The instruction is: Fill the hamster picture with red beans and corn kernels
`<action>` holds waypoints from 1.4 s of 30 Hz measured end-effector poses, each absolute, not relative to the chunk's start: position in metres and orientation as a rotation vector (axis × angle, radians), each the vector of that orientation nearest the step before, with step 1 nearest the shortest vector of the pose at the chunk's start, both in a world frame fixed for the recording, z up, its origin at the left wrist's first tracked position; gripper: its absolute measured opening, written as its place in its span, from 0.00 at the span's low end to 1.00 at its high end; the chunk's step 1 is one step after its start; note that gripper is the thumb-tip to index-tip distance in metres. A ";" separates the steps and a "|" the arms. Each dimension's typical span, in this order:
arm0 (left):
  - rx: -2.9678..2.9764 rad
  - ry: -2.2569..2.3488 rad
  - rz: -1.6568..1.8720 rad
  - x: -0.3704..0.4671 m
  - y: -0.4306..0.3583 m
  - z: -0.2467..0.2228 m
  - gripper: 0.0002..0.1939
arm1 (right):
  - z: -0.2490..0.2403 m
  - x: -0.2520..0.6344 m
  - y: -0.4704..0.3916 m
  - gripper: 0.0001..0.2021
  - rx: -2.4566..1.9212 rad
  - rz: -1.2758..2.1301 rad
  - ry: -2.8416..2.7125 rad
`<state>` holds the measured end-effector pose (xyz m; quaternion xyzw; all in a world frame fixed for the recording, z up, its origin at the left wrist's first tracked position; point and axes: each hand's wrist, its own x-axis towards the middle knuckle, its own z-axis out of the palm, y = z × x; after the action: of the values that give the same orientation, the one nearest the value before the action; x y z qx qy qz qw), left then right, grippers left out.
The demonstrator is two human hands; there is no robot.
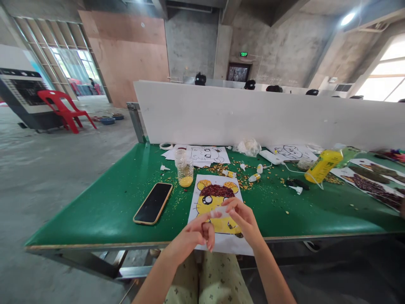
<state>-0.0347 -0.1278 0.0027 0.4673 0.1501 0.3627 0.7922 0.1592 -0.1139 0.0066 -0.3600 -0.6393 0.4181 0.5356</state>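
A sheet with a cartoon animal picture (215,240) lies at the table's front edge. Its head top is filled with dark red grains, its ears with yellow-orange kernels, and its face is yellow. Above the sheet, my left hand (198,234) has its index finger stretched out and its other fingers loosely bent. A small whitish, tissue-like piece (222,211) spans from that fingertip to my right hand (242,215), whose thumb and fingers pinch it. What the piece is exactly cannot be made out.
Left of the sheet lies a phone (153,203), near a plastic bottle holding yellow grains (186,180). Small glue bottles (255,177), scattered kernels and a white glue gun (270,158) lie behind. A yellow bottle (324,165) stands right; a white partition (268,118) bounds the back.
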 end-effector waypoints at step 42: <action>1.212 0.499 0.895 -0.036 -0.141 0.008 0.28 | 0.000 0.144 -0.129 0.17 -1.013 1.195 -1.267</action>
<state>-0.0364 -0.1408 0.0080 0.5442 0.2241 0.4018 0.7015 0.1438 -0.1291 -0.0001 -0.4250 -0.5317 0.5013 0.5342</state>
